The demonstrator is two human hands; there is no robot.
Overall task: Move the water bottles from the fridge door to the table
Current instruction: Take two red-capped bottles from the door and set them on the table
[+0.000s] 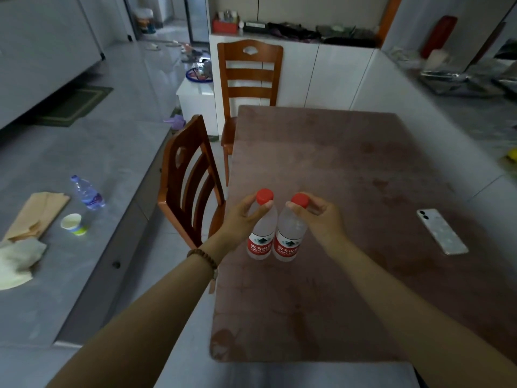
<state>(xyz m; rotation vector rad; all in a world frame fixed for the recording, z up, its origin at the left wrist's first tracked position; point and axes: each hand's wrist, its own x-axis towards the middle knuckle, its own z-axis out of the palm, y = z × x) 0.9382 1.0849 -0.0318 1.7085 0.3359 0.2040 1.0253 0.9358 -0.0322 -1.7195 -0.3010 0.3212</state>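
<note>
A: Nearest to us, what do we record for the hands?

B: We record the left hand (242, 217) with a bead bracelet (203, 257) at the wrist. Its fingers (264, 206) are pinched on the neck of the left bottle (260, 236), just under the red cap (265, 196). The right hand (319, 217) mirrors it: its fingers (293, 206) are clamped on the neck of the right bottle (289, 239) below its own red cap (300, 200).

A: Position of the two bottles?

B: We see both upright, side by side and touching or nearly so, over the left part of the surface (335, 289). Their bases are at the surface; we cannot tell whether they rest on it.

A: Other items on the surface?

B: A phone (441, 231) lies flat to the right, well apart from the bottles.

A: Beyond that?

B: One wooden chair (190, 175) stands at the left edge, a second chair (249, 74) at the far end. On the grey bench to the left we note another bottle (88, 193) lying down, a small cup (74, 224) near it, and folded cloths (36, 214).
</note>
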